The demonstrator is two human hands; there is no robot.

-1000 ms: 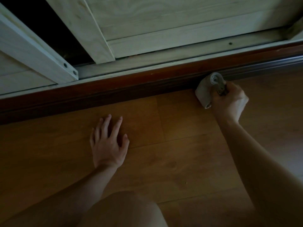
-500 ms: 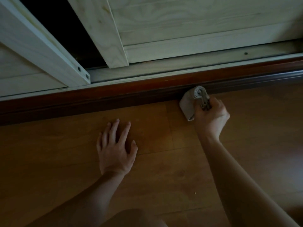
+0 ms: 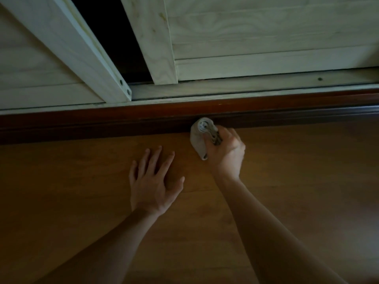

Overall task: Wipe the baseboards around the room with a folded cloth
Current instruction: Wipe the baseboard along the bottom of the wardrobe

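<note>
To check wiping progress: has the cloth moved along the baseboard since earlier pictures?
Yes. The cloth moved left along the baseboard, nearer the door frame's screwed corner.

Grey cloth [image 3: 197, 138], red-brown baseboard [image 3: 102, 119], pale doors [image 3: 266, 31].

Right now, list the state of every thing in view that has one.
Folded grey cloth: pressed against the dark reddish wooden baseboard.
Right hand: curled round the cloth.
Left hand: flat on the brown wooden floor, fingers spread.
Pale wooden sliding doors: parted, dark gap between them.
</note>
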